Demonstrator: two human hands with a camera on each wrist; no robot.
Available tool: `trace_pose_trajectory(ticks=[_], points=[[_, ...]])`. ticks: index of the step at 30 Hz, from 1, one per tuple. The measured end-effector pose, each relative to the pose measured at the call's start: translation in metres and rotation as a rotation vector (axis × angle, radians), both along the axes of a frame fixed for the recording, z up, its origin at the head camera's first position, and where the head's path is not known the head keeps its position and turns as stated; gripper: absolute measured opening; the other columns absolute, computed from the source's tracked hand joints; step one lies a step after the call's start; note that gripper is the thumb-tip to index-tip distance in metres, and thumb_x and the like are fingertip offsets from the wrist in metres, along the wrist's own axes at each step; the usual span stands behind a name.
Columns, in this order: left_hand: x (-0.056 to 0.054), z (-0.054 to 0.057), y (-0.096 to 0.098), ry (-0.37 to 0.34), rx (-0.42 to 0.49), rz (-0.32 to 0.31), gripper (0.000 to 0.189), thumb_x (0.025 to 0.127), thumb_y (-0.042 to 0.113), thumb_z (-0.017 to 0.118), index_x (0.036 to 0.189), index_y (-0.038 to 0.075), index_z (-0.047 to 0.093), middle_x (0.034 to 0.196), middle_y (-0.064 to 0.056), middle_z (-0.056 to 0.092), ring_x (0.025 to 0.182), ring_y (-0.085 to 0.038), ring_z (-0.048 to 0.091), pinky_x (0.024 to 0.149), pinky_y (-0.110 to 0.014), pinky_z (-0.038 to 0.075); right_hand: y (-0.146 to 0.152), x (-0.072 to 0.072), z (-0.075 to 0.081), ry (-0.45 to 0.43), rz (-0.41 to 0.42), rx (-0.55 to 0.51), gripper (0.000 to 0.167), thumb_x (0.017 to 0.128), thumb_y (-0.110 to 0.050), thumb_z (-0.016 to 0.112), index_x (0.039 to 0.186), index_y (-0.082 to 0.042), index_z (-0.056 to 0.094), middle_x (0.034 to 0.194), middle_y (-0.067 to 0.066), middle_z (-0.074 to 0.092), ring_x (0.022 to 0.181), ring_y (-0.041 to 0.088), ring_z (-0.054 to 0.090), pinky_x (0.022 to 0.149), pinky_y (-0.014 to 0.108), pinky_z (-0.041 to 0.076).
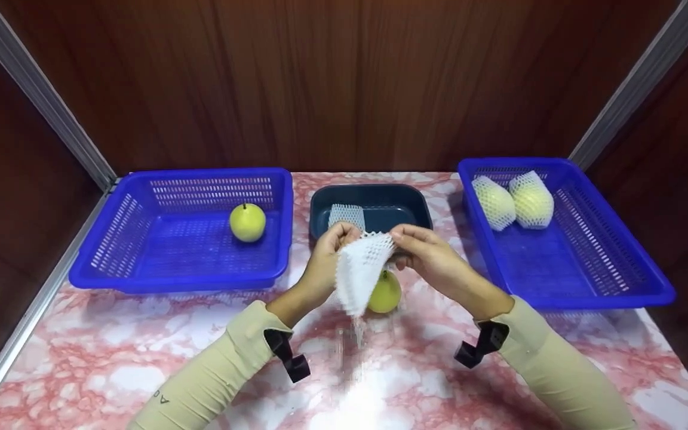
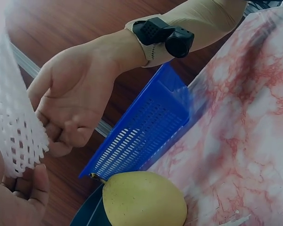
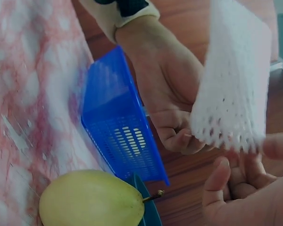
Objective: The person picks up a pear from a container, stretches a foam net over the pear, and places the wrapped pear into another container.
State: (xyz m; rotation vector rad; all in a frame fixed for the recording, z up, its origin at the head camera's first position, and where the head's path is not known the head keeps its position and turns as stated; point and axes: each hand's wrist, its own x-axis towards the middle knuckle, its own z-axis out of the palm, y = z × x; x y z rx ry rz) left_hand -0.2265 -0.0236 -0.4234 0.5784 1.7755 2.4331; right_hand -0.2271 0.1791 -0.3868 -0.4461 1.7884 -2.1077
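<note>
Both hands hold a white foam fruit net (image 1: 363,269) by its edge, above the table in the head view. My left hand (image 1: 323,263) pinches one side of the rim and my right hand (image 1: 433,260) pinches the other. The net hangs down toward me, flattened and tapering. Behind it a yellow-green pear (image 1: 384,292) stands on the table, partly covered by the net. In the left wrist view the pear (image 2: 144,200) shows its stem, and in the right wrist view the net's (image 3: 233,113) holed edge lies between the fingers of both hands.
A blue basket (image 1: 180,280) on the left holds one bare pear (image 1: 248,223). Another blue basket (image 1: 565,298) on the right holds two net-wrapped pears (image 1: 532,200). Between them a dark teal tray (image 1: 401,190) contains more foam netting (image 1: 347,215). Wooden panels (image 1: 344,83) enclose the table.
</note>
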Motion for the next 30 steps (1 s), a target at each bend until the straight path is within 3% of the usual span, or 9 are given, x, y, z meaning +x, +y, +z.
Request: trace_pose_trajectory(ticks=[5, 9, 13, 17, 25, 30], points=[[0.002, -0.001, -0.002, -0.056, -0.069, -0.160, 0.033, 0.109, 0.008, 0.041, 0.130, -0.014, 0.052, 0.104, -0.002, 0.066, 0.096, -0.013, 0.063, 0.086, -0.029, 0.056, 0.002, 0.000, -0.002, -0.028, -0.060, -0.097, 0.029, 0.108, -0.006, 0.038, 0.093, -0.015, 0.062, 0.084, -0.004, 0.062, 0.077, 0.009, 0.056, 0.071, 0.024, 0.046], [0.002, -0.002, -0.002, -0.150, -0.046, -0.204, 0.033, 0.112, 0.013, 0.037, 0.121, -0.011, 0.057, 0.098, -0.001, 0.065, 0.090, -0.012, 0.062, 0.079, -0.026, 0.055, 0.003, 0.000, -0.006, -0.027, -0.073, -0.077, 0.027, 0.107, -0.005, 0.039, 0.093, -0.014, 0.061, 0.083, -0.004, 0.061, 0.074, 0.006, 0.056, 0.067, 0.020, 0.047], [0.002, -0.004, -0.002, -0.224, 0.007, -0.184, 0.027, 0.112, 0.014, 0.035, 0.104, 0.002, 0.058, 0.088, 0.000, 0.061, 0.078, -0.011, 0.057, 0.069, -0.023, 0.051, 0.007, 0.000, -0.018, -0.023, -0.074, 0.001, 0.022, 0.107, -0.006, 0.041, 0.099, -0.013, 0.061, 0.085, -0.005, 0.062, 0.073, 0.005, 0.056, 0.064, 0.018, 0.047], [0.001, -0.012, 0.000, -0.246, 0.002, -0.138, 0.024, 0.112, 0.014, 0.036, 0.100, 0.006, 0.054, 0.085, -0.001, 0.058, 0.074, -0.011, 0.055, 0.065, -0.023, 0.049, 0.012, -0.001, -0.033, -0.025, -0.072, 0.083, 0.019, 0.107, -0.008, 0.042, 0.111, -0.010, 0.061, 0.089, -0.004, 0.065, 0.073, 0.006, 0.058, 0.063, 0.020, 0.048], [-0.001, -0.040, 0.004, -0.302, -0.126, 0.027, 0.018, 0.110, 0.013, 0.044, 0.104, 0.000, 0.056, 0.083, 0.000, 0.060, 0.069, -0.010, 0.057, 0.061, -0.023, 0.051, 0.019, -0.005, -0.061, -0.061, -0.143, 0.212, 0.016, 0.107, -0.009, 0.047, 0.100, -0.007, 0.062, 0.082, -0.003, 0.061, 0.068, 0.005, 0.057, 0.059, 0.019, 0.049], [-0.001, -0.048, 0.003, -0.316, -0.152, 0.043, 0.022, 0.109, 0.015, 0.046, 0.115, -0.005, 0.053, 0.088, 0.000, 0.061, 0.071, -0.010, 0.056, 0.061, -0.026, 0.050, 0.021, -0.005, -0.073, -0.065, -0.173, 0.256, 0.015, 0.107, -0.007, 0.046, 0.108, 0.000, 0.060, 0.082, -0.002, 0.062, 0.068, 0.005, 0.058, 0.059, 0.020, 0.050]])
